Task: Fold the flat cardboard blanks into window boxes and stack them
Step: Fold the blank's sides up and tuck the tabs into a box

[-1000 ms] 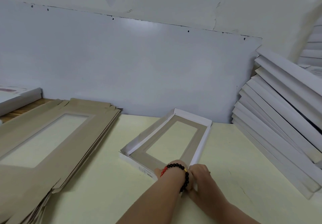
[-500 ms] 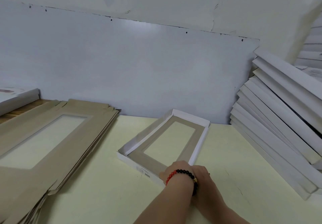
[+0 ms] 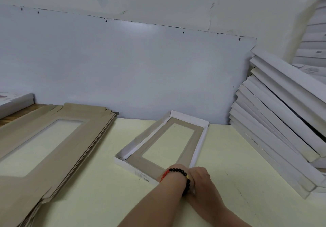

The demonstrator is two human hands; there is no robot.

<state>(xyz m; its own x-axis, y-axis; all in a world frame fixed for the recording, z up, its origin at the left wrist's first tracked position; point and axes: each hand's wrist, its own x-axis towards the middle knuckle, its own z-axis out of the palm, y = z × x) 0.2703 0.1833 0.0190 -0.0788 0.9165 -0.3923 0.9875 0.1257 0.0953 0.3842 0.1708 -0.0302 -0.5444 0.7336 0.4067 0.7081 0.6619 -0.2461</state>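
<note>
Both hands are kept bunched at the near right corner of the window box (image 3: pixel 165 145), left hand (image 3: pixel 173 171) now slid across over the right hand (image 3: pixel 201 177). Fingers are hidden, so grip can't be told. Probably the last corner gets tucked, then it's off to the white stack (image 3: pixel 282 120) right of the box.

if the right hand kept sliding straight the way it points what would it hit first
The right hand points up-left at the near right corner of the half-folded box, already about touching it; that wall would likely come first.
</note>
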